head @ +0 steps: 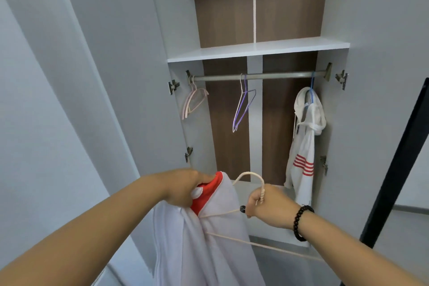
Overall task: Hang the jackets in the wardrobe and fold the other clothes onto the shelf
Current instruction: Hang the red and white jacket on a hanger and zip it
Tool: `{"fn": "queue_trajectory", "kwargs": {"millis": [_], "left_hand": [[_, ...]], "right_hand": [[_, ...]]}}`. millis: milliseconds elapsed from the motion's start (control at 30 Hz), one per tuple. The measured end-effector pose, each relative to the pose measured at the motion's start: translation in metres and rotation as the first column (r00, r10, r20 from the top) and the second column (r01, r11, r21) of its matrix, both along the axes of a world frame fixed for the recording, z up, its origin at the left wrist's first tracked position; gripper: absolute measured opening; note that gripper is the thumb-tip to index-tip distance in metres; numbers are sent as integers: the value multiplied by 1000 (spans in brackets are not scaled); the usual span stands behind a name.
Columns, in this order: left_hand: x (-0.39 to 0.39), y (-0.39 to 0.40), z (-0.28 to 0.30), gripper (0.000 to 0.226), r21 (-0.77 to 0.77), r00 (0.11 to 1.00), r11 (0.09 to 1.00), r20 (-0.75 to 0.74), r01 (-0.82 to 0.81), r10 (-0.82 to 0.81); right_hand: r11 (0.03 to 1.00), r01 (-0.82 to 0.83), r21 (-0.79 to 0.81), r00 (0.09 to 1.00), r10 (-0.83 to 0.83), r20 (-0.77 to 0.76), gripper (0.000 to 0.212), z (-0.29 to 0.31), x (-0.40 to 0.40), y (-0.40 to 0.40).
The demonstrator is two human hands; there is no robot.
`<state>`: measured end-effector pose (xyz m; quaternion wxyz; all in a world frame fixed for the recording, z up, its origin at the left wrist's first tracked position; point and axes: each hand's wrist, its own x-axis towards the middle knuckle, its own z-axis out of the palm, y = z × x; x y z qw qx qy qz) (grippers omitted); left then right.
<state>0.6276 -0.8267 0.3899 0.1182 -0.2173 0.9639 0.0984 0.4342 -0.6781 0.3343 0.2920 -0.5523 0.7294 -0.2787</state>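
Observation:
My left hand (185, 189) grips the collar of a white jacket (209, 246) with a red lining, held up in front of the open wardrobe. My right hand (267, 202) grips the neck of a cream hanger (249, 175), whose arms run into the jacket. Above, the metal rail (260, 75) carries a pink hanger (193, 102) at the left, a purple wire hanger (242, 105) in the middle, and a white hooded jacket with red stripes (304, 139) on a blue hanger at the right. A white shelf (257, 50) sits over the rail.
The wardrobe doors stand open on both sides, the left door (104, 76) close to my left arm. A black bar (399, 158) slants up at the far right. The wardrobe's lower white floor panel (274, 193) lies behind my hands.

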Motion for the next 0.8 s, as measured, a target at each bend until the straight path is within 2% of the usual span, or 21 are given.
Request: {"fn": "queue_trajectory", "kwargs": {"millis": [100,200,267,367,500,633,733,800], "left_hand": [[15,8,6,56,92,990,994,-126,-52,63],[31,11,5,32,207,952,971,-256,-118,170],[42,10,3,24,238,936,963,-291,-130,199],[57,6,1,26,116,946,986,-287,-120,149],[73,0,-2,41,-234,965,968,-260,-96,33],[81,-8,-7,40,-292,957,956,-283,-31,-56],[89,-19,-6,42,-367,921,930,-366,-16,-129],[95,-24,-5,42,-329,883,944,-451,-31,-128]], "right_hand": [[999,-20,-43,994,25,107,23,-4,23,-16],[994,-39,-107,966,64,249,25,0,44,-25],[987,-15,-160,947,65,316,21,3,52,-30],[981,45,-187,920,32,392,21,6,58,-33],[981,104,-162,872,-11,490,24,3,71,-34],[959,152,-241,867,-12,498,23,7,86,-39],[934,143,-329,928,-11,372,20,14,91,-43],[912,159,-378,947,-34,319,12,16,91,-45]]}}
